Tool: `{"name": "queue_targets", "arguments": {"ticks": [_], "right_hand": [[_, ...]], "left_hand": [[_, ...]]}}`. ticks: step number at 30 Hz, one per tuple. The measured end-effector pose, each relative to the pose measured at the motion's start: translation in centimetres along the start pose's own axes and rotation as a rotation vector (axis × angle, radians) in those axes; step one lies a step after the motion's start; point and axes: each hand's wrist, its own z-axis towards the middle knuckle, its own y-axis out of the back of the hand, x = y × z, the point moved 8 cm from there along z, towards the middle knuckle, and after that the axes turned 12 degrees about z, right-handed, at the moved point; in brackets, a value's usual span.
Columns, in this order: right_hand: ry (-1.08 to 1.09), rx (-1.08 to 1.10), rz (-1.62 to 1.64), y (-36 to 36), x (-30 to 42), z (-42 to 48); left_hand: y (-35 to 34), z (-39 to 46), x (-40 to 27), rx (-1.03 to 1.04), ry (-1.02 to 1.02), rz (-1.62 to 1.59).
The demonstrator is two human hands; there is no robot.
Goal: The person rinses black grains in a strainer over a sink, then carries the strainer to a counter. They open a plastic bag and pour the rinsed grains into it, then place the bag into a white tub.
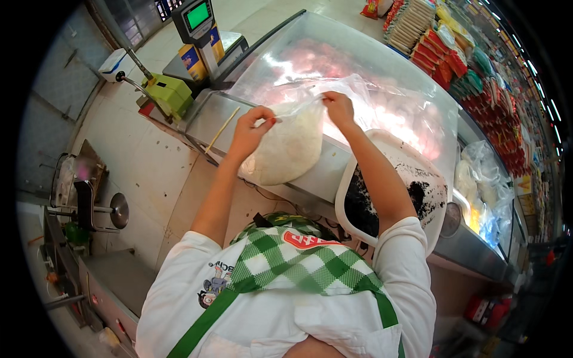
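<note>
A clear plastic bag with a pale, whitish mass inside rests over the front edge of the steel counter. My left hand pinches the bag's gathered top on the left between thumb and finger. On the other side, my right hand grips the bag's upper edge, and the plastic is drawn taut between the two. Loose, crumpled film from the bag spreads behind my right hand. What exactly the pale mass is, I cannot tell.
Behind the bag slopes the display case's clear cover. A white basin with black bits stands right, under my right forearm. A thin stick, a green lever-handled device and a scale are left. Bagged goods lie far right.
</note>
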Motion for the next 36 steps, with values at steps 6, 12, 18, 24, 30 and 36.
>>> {"name": "queue_targets", "arguments": {"ticks": [6,12,18,24,30,36], "right_hand": [[-0.299,0.217,0.476,-1.1,-0.4,-0.4],[-0.058,0.429,0.219,-2.0,5.1,-1.5],[-0.326,0.234,0.515,-0.6,0.8,-0.5],[-0.417,0.127,0.753,0.0,-0.3,-0.7],[-0.383,0.242,0.833,-0.2,1.4,-1.1],[-0.301,0.261,0.811,-0.7,4.7,-2.4]], "left_hand": [[2.3,-2.2,0.9,0.025,0.222,-0.071],[-1.3,-3.0,-6.1,0.335,-0.116,0.823],[0.7,-2.9,-4.3,0.157,-0.217,1.01],[4.0,-3.2,-4.3,0.093,-0.053,0.528],[3.4,-3.6,-4.5,-0.115,0.045,0.022],[0.9,-3.0,-3.9,-0.174,0.272,-0.291]]}}
